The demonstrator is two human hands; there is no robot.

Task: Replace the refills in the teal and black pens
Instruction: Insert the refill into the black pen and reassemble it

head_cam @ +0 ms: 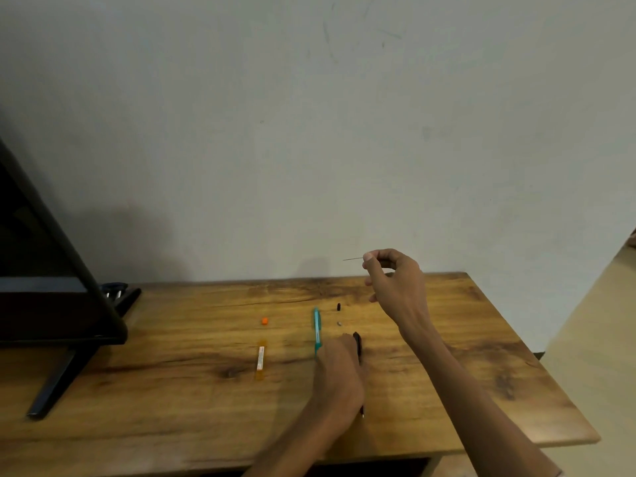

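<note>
The teal pen (316,328) lies on the wooden table (172,390), pointing away from me. Just to its right lies the black pen (358,341), running under my left hand (339,370); its tip pokes out near my wrist. The left hand's fingers curl down over that pen on the tabletop. My right hand (395,284) is raised above the table's back edge, thumb and forefinger pinching a thin, needle-like refill (352,259) that points left. A small black piece (339,306) and a tiny grey piece (339,323) lie between the pens and the right hand.
An orange refill case (260,359) with a white label lies left of the teal pen, its small orange cap (264,321) lying apart behind it. A dark monitor (51,287) on a stand fills the table's left end. The wall stands right behind the table.
</note>
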